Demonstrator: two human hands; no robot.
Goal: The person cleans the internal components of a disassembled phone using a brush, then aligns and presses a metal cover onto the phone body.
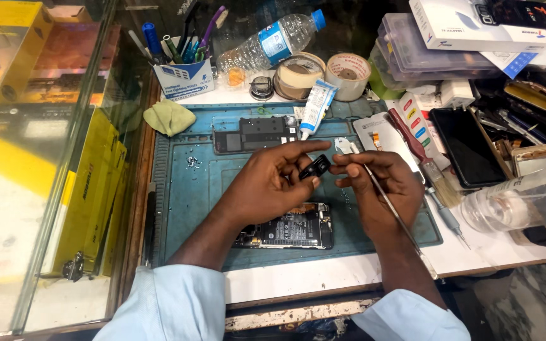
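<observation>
Our left hand (pixel 273 180) pinches a small black rectangular part (pixel 315 167); at its 3 o'clock, our right hand (pixel 377 183) grips a thin metal tool (pixel 393 211).

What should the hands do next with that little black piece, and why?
Probably bring the thin tool tip to the little black part. The left hand pinches the part above the opened phone, and the right hand holds the tool close beside it, with a small white bit at its fingertips. The tip's exact spot is unclear.
</observation>
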